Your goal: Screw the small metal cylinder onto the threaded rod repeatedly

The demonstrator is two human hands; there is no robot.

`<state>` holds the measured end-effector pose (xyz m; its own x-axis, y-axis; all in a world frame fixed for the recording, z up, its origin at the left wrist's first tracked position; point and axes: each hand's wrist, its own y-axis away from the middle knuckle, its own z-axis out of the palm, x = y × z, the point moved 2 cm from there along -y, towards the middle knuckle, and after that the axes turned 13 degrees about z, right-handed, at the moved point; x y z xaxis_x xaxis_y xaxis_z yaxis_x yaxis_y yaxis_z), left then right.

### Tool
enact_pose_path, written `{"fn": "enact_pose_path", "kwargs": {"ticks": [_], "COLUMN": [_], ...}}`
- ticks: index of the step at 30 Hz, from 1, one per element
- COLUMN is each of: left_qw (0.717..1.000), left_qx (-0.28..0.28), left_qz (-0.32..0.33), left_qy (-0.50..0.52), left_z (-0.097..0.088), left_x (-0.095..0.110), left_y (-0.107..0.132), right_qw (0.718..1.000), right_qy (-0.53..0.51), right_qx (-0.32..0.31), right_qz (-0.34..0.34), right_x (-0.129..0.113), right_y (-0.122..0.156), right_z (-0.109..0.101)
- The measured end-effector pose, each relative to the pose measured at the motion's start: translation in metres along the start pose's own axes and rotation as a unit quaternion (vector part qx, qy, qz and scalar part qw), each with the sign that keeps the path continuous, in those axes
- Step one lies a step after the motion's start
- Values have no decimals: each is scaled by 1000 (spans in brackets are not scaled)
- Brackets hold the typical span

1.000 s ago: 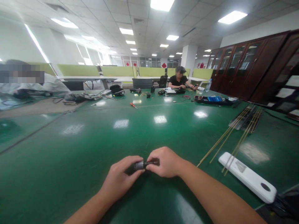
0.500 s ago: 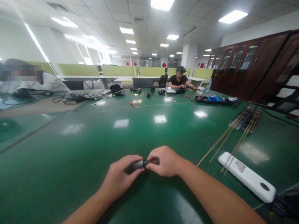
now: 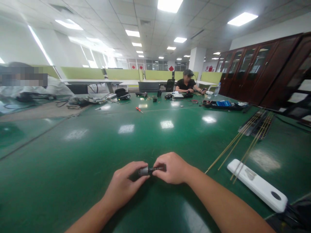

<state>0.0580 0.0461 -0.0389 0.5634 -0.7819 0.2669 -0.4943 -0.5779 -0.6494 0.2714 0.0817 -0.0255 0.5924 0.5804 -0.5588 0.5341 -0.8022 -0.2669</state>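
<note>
Between thumb and fingers of my left hand is a small silver cylinder with a dark end, lying roughly level. From its right side a dark ridged rod runs into the grasp of my right hand, whose thumb and fingers pinch it. Both hands are low in the middle of the view, close together over the green tabletop. My right fingers hide part of the rod, and the exact kind of the piece is too small to make out.
At the right lie a white power strip and several thin yellowish rods. A red screwdriver is farther back. A black tray with blue items stands back right. One person sits across the table, another at the far left.
The hands and the piece between them stay almost in place. The whole view has shifted very slightly.
</note>
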Motion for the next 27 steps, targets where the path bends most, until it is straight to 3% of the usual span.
{"fn": "enact_pose_path", "kwargs": {"ticks": [15, 27], "left_qw": [1000, 1000], "left_qx": [-1, 22], "left_qz": [-2, -6], "left_qy": [-3, -12], "left_z": [-3, -6], "left_x": [1, 3], "left_y": [-2, -3], "right_qw": [1000, 992], "right_qy": [-12, -111], "right_qx": [5, 9], "right_qz": [1, 52], "right_x": [-1, 3], "right_y": [0, -2], "right_z": [-1, 1]}}
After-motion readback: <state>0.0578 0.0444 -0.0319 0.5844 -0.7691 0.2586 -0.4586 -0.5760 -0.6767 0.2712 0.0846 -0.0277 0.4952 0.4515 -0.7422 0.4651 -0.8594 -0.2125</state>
